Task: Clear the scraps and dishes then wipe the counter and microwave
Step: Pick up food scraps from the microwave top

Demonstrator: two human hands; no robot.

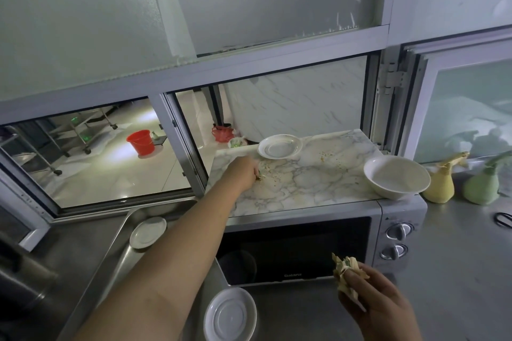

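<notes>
**Scraps gathered from the top of the microwave**

At mid-frame the left hand (243, 171) pinches small scraps (302, 171) on the marble slab (291, 196) atop the microwave (399, 232). The right hand (379, 302), lower right, clutches a wad of scraps (346, 271). A plate (279, 146) and bowl (396, 176) sit on the slab; two saucers (230, 315) lie on the steel surface (457, 271) below.

Left hand (243, 171) fingertips — hidden, perhaps pinching scraps (260, 176) — unclear.
</notes>
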